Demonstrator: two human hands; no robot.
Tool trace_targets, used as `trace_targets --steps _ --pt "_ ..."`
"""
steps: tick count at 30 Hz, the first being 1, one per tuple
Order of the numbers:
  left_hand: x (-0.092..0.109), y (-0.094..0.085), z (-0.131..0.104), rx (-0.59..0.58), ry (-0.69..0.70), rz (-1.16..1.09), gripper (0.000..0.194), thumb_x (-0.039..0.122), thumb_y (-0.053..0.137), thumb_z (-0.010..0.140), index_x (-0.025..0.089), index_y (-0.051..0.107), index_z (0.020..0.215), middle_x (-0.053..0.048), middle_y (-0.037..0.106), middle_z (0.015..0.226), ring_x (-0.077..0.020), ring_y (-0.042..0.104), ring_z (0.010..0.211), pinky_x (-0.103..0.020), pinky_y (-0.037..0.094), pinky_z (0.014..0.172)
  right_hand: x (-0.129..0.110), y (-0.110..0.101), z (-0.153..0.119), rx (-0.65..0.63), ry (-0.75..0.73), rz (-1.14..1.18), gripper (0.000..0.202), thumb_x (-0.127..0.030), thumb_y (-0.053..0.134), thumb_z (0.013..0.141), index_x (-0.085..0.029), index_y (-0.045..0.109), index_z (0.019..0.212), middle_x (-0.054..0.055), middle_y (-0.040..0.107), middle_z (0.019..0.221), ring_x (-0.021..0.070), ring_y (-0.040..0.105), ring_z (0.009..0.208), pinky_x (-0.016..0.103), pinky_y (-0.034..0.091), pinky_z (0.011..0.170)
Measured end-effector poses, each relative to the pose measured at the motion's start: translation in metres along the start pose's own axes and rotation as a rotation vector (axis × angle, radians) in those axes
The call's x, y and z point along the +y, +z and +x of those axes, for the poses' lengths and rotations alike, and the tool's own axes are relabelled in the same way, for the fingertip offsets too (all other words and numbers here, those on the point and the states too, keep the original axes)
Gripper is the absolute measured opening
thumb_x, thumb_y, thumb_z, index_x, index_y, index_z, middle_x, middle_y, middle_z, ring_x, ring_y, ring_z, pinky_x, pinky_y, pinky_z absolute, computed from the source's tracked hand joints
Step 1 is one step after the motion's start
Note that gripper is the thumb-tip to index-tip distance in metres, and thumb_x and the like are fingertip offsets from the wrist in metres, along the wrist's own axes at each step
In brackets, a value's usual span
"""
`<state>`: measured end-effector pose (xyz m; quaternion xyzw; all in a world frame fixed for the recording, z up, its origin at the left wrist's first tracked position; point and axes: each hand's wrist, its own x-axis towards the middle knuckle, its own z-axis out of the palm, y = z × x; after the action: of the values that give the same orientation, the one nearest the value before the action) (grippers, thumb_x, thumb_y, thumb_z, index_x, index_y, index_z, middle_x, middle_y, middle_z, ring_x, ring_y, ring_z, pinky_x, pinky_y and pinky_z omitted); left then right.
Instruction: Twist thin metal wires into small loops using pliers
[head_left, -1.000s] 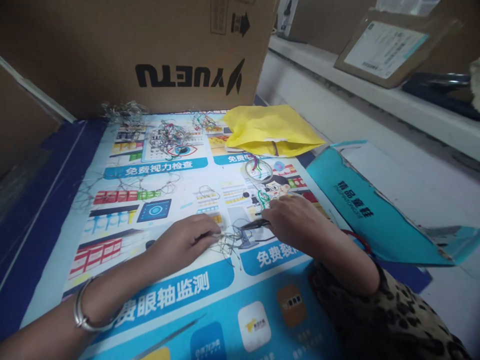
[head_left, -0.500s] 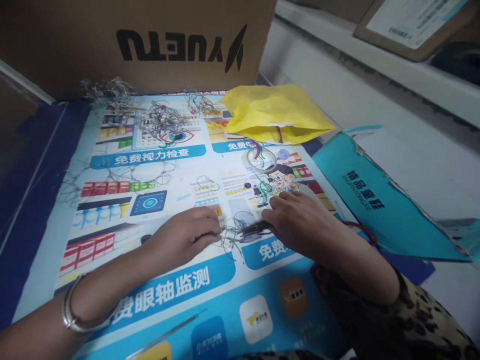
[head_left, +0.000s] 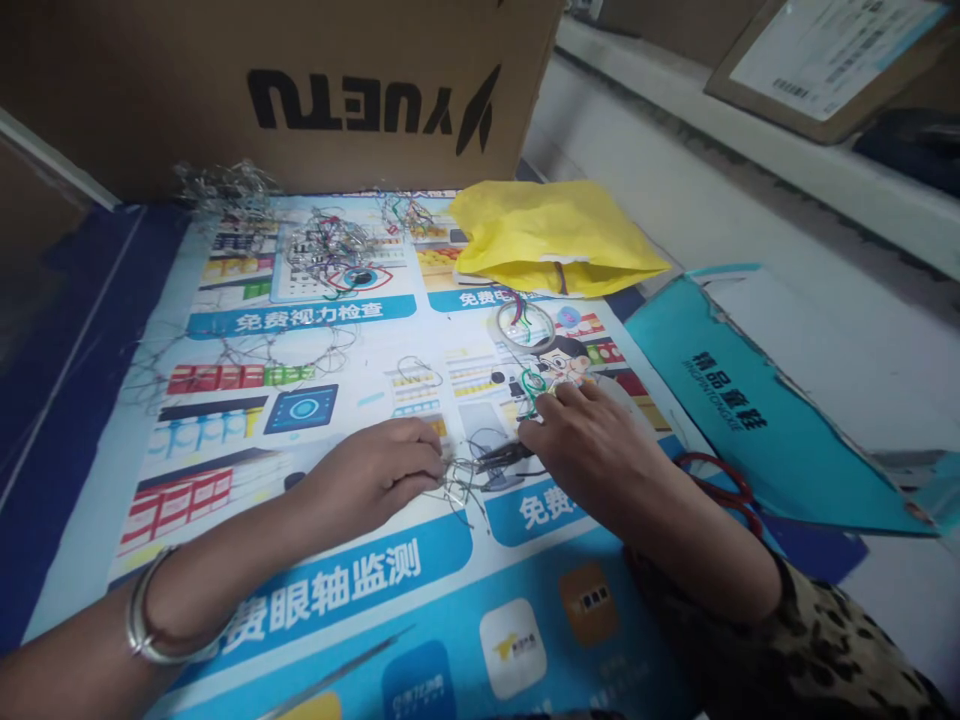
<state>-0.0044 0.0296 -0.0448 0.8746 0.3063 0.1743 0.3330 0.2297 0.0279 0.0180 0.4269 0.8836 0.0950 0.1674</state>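
Thin metal wire in a small loose tangle (head_left: 461,482) lies on the printed sheet (head_left: 375,352), between the two hands. Left hand (head_left: 390,465): thumb and fingers drawn narrow, pinching the tangle at its left edge. Right hand (head_left: 581,425): fingers curled round a dark plier-like tool (head_left: 502,457), tip directed left at the tangle. Grips hidden by the hand; cannot tell whether the tool's jaws meet.

Writing on the sheet: 免费视力检查 far left; 免费电 far right, remainder not readable; 免费 near right, remainder behind the right forearm; 费眼轴监测 near left, its start covered by the left forearm. Small print on the coloured squares at the near edge is too blurred to read.

Cardboard carton (head_left: 390,40), far side: black YUETU, upside down, with a leaf-like mark at its right. Teal box (head_left: 679,340), right: 精品童鞋, JINGPINTONGXIE alongside. Brown package (head_left: 817,125) on the far right ledge (head_left: 697,105): white label with barcode, text too small.

Yellow bag (head_left: 559,225) lies at the sheet's far right, its opening toward the near side. Pale ring (head_left: 529,349) just nearer, purple and green strands across it; green strand (head_left: 533,383) just beyond the right hand. Wire heaps: far left (head_left: 229,195), left of centre (head_left: 330,245), far middle (head_left: 405,212). Red loops (head_left: 731,490) sit beside the right forearm, near the teal box. Silver bangle (head_left: 139,620) on the left wrist; spotted sleeve (head_left: 847,625) on the right arm.
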Motion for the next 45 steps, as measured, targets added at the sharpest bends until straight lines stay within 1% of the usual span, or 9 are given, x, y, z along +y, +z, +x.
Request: trace_targets --steps 14,19,23,26,29,33,37,42,45 --pt "0.002 -0.002 0.001 0.028 0.012 0.012 0.016 0.020 0.047 0.088 0.019 0.062 0.088 -0.003 0.059 0.095 -0.0141 0.056 0.090 -0.025 0.044 0.079 0.011 0.001 -0.001 -0.064 -0.019 0.134 0.018 -0.009 0.048 0.080 -0.019 0.061 0.073 0.003 0.063 0.067 0.0143 0.053 0.059 0.027 0.021 0.050" --pt "0.003 -0.003 0.001 0.036 -0.002 -0.016 0.011 0.019 0.049 0.086 0.018 0.061 0.087 -0.003 0.060 0.088 -0.0149 0.056 0.087 -0.026 0.045 0.077 0.015 0.010 0.001 -0.052 0.021 0.254 0.017 -0.028 0.049 0.084 -0.021 0.065 0.083 0.004 0.067 0.073 0.0156 0.059 0.065 0.026 0.025 0.052" --pt "0.006 0.000 -0.001 0.121 -0.064 -0.051 0.005 0.019 0.053 0.085 0.018 0.057 0.087 -0.002 0.061 0.084 -0.0134 0.057 0.082 -0.024 0.046 0.073 0.013 0.009 0.004 -0.071 0.058 0.311 0.021 -0.039 0.051 0.083 -0.024 0.066 0.084 0.003 0.069 0.072 0.0153 0.059 0.062 0.025 0.022 0.050" --pt "0.010 0.001 -0.003 0.268 -0.066 0.001 0.003 0.019 0.052 0.085 0.018 0.054 0.086 -0.002 0.059 0.083 -0.0117 0.056 0.076 -0.022 0.045 0.067 0.010 0.007 0.005 -0.088 0.097 0.328 0.023 -0.041 0.052 0.082 -0.024 0.067 0.079 0.002 0.068 0.067 0.0137 0.057 0.057 0.024 0.020 0.048" --pt "0.013 0.003 -0.005 0.404 0.010 0.150 0.004 0.020 0.054 0.084 0.017 0.052 0.087 -0.004 0.057 0.087 -0.0128 0.054 0.080 -0.023 0.046 0.067 0.008 0.006 0.006 -0.102 0.115 0.312 0.022 -0.041 0.052 0.082 -0.024 0.067 0.079 0.002 0.067 0.066 0.0132 0.056 0.056 0.022 0.019 0.047" --pt "0.015 0.004 -0.010 0.406 0.186 0.426 0.015 0.016 0.054 0.084 0.021 0.056 0.099 -0.004 0.058 0.091 -0.0140 0.055 0.081 -0.025 0.045 0.067 0.006 0.005 0.007 -0.108 0.096 0.291 0.023 -0.042 0.052 0.083 -0.025 0.067 0.080 0.003 0.068 0.069 0.0153 0.059 0.059 0.022 0.022 0.048" --pt "0.017 0.000 -0.012 0.434 0.269 0.530 0.020 0.012 0.053 0.084 0.021 0.057 0.102 -0.004 0.060 0.085 -0.0146 0.055 0.074 -0.026 0.043 0.063 0.005 0.003 0.006 -0.136 0.083 0.303 0.024 -0.042 0.049 0.084 -0.025 0.066 0.083 0.003 0.069 0.071 0.0160 0.060 0.062 0.022 0.027 0.050" --pt "0.021 -0.010 -0.011 0.343 0.404 0.654 0.019 0.010 0.048 0.087 0.015 0.057 0.102 -0.007 0.064 0.086 -0.0173 0.057 0.077 -0.031 0.044 0.065 0.003 0.005 0.008 -0.138 0.063 0.321 0.024 -0.041 0.050 0.084 -0.024 0.067 0.080 0.003 0.069 0.070 0.0182 0.062 0.065 0.023 0.028 0.051" --pt "0.022 -0.013 -0.010 0.306 0.429 0.665 0.016 0.011 0.047 0.087 0.014 0.057 0.099 -0.007 0.064 0.083 -0.0171 0.057 0.075 -0.032 0.045 0.065 0.002 0.008 0.009 -0.133 0.057 0.328 0.024 -0.040 0.050 0.084 -0.024 0.066 0.080 0.003 0.069 0.071 0.0183 0.062 0.065 0.024 0.027 0.051"
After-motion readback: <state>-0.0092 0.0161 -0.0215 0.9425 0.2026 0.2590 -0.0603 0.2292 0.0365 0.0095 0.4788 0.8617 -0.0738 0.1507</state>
